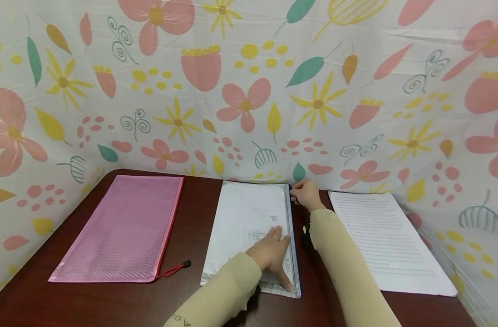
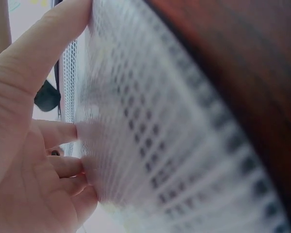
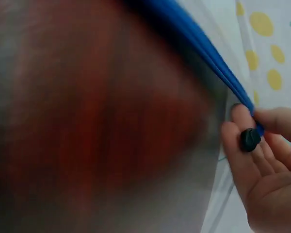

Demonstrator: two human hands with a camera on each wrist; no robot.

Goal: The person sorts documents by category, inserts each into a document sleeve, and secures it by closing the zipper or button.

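Observation:
A clear mesh zipper pouch [image 1: 232, 218] with a blue edge and white paper inside lies on the table. My left hand [image 1: 272, 251] rests on its right half, fingers spread, and in the left wrist view the fingertips touch the mesh. At the pouch's far right corner, my right hand [image 1: 307, 194] pinches the blue zipper pull between thumb and index finger. The right wrist view shows the pull's black end piece [image 3: 250, 140] by those fingers, with a blue band [image 3: 199, 43] running up from them.
To the left lies a pink mesh zipper pouch [image 1: 122, 231] with a red cord [image 1: 173, 270]. A stack of printed paper [image 1: 389, 240] sits on the right. The dark wooden table [image 1: 197, 213] meets a flower-printed curtain [image 1: 244, 104] at the back.

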